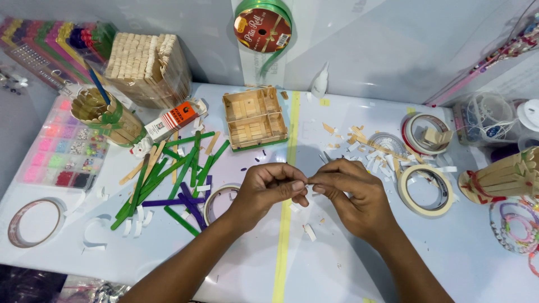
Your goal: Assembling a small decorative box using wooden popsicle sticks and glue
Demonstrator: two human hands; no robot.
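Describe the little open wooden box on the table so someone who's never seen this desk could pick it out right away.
Start at the yellow tape stripe running down the pale table; near its far end, just left of it, sits the stick-built box. It is square, open-topped, split into compartments and edged green at its base. Unlike the loose green craft sticks nearby, it is an assembled piece.

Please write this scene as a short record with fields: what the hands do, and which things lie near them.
left hand: left hand pinches a tiny pale piece together with the right hand
right hand: right hand meets it fingertip to fingertip above the table
left of hands: green craft sticks, purple sticks
behind hands: small stick box
right of hands: tape roll, paper scraps
table centre: yellow strip
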